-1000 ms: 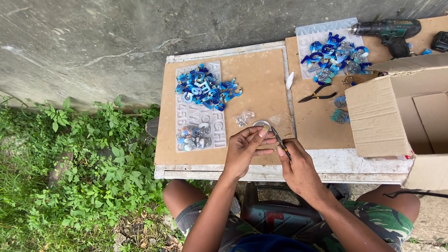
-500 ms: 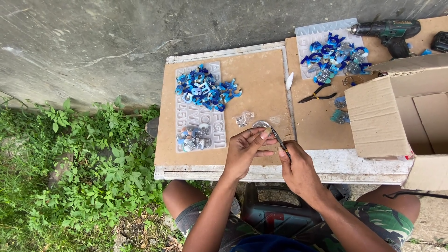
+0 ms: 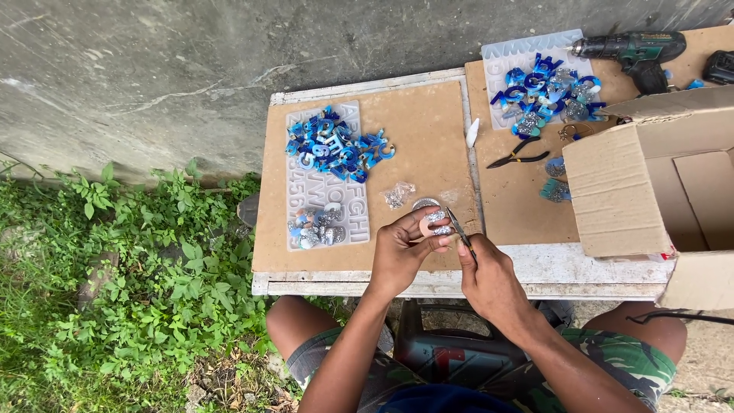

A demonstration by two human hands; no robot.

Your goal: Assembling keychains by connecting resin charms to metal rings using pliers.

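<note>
Brown fibreboard tabletop: two flat boards are laid side by side on a white-painted frame, set against a grey concrete wall.
Left hand: the fingers are closed around a small round glittery silver resin piece, which is held just above the near edge of the tabletop.
Right hand: it is clenched on a slim dark metal tool, whose tip is laid against the silver piece.
Held piece, position: it is seen at front centre of the tabletop, between both hands and just beside a round grey disc lying on the board.
Clear silicone letter mould: it lies flat on the left board; a heap of blue resin letters is piled on its far end and a few silver glitter pieces rest on its near end.
Small clear plastic bag: it lies near the disc.
Second heap of blue and silver letters: it is spread on a second clear mould on the right board.
Black-handled pliers: they lie below that heap.
Green cordless drill: it is placed at the far right corner.
Open cardboard box: it stands at the right edge.
Green weeds: they cover the ground on the left.
</note>
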